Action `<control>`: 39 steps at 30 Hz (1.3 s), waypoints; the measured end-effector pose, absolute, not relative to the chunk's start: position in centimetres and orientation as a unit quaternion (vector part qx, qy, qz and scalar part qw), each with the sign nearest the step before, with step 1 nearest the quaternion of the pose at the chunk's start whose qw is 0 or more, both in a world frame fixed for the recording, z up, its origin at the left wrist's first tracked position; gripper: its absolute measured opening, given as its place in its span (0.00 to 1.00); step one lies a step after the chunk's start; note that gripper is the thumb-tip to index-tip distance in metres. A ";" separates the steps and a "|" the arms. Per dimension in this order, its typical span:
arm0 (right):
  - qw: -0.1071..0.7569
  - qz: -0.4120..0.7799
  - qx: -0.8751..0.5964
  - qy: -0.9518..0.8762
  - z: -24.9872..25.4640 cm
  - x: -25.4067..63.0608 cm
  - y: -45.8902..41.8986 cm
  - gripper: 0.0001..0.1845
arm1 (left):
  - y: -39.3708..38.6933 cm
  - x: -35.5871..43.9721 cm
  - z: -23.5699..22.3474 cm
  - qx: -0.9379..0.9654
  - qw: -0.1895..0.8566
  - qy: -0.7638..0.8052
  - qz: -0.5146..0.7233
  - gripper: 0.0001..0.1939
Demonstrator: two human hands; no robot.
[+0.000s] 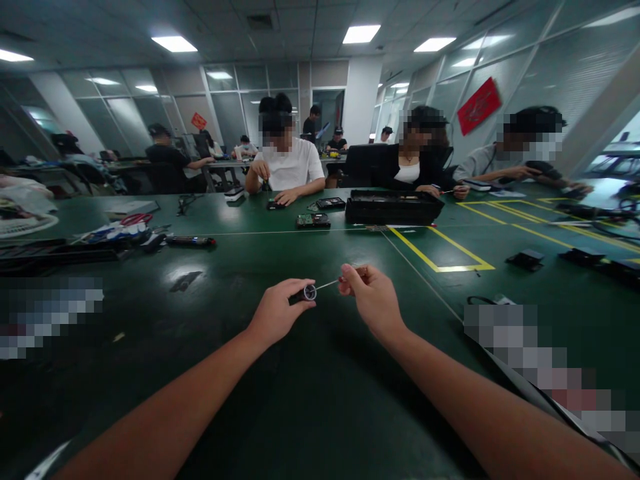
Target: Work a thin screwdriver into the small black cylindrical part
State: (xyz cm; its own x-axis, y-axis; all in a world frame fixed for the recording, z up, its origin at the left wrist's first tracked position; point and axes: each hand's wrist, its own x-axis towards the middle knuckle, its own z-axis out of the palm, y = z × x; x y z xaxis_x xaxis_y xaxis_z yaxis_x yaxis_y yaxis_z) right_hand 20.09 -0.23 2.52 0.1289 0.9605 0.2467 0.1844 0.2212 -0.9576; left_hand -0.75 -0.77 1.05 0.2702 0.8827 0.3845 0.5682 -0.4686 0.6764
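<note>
Pinched between the thumb and fingers of my left hand (281,310) is a small round black part (310,293) with a pale rim, its round face turned toward the right. My right hand (373,297) is closed on a thin metal rod (327,285). The rod's left end reaches the face of the round part; whether it goes inside I cannot tell. Fingers hide the rod's other end. Both hands are above the dark green table (300,413), close together.
Across the table stands a long black open box (393,207), with a circuit-board device (313,221) to its left. Red-handled scissors (137,219) and a dark pen-like tool (191,241) lie left. Yellow tape (465,269) marks the right side. Several people sit opposite, working.
</note>
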 end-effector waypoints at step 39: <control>0.386 0.198 -0.496 -0.752 3.9 20.7 -0.8 0.20 | -0.2 -1.3 0.4 0.757 0.204 0.485 0.387 0.21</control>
